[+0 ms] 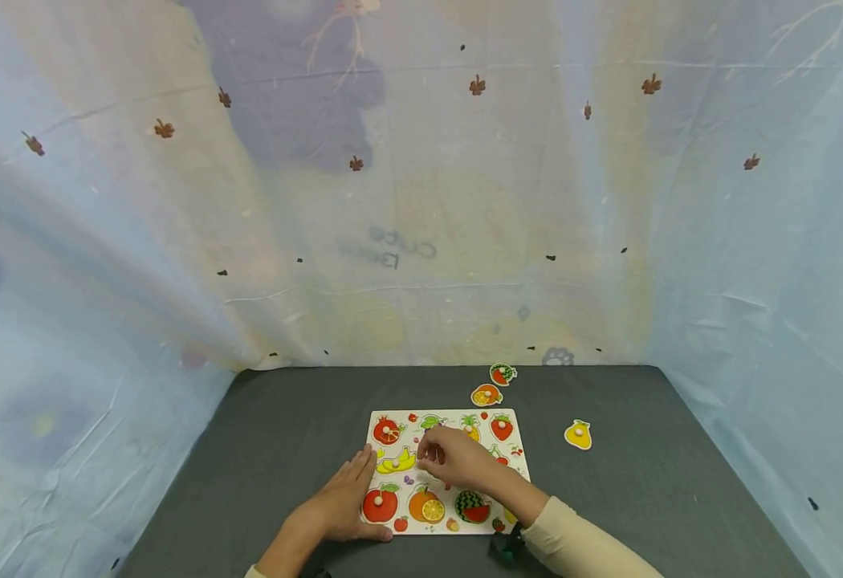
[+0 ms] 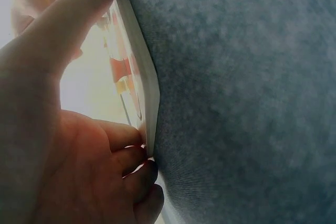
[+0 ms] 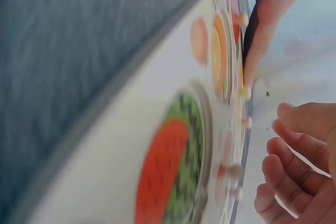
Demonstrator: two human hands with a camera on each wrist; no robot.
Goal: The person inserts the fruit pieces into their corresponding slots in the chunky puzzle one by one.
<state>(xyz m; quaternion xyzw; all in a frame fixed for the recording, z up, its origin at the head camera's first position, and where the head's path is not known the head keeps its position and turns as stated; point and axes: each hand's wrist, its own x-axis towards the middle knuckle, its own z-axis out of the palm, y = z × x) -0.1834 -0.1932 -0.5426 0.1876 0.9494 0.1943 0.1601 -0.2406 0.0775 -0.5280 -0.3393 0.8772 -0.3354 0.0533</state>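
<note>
A white fruit puzzle board [image 1: 475, 530] lies on the dark table. My left hand [image 1: 348, 496] rests along its left edge, fingers extended, thumb by the near corner; in the left wrist view those fingers touch the board's side. My right hand [image 1: 450, 456] hovers over the middle of the board, fingers loosely bent; the right wrist view shows nothing between them. Knobbed pieces sit in the board, among them a red apple [image 1: 380, 506], bananas [image 1: 397, 462] and a strawberry [image 1: 501, 429]. The orange recess [image 1: 421, 505] and watermelon recess [image 3: 173, 156] hold no piece, only printed pictures.
Beyond the board lie a loose watermelon piece [image 1: 502, 374] and an orange piece [image 1: 486, 395]. A yellow pear piece [image 1: 578, 434] is on the table to the right. Patterned curtains [image 1: 436, 201] surround the table [image 1: 653, 498] at the back and sides.
</note>
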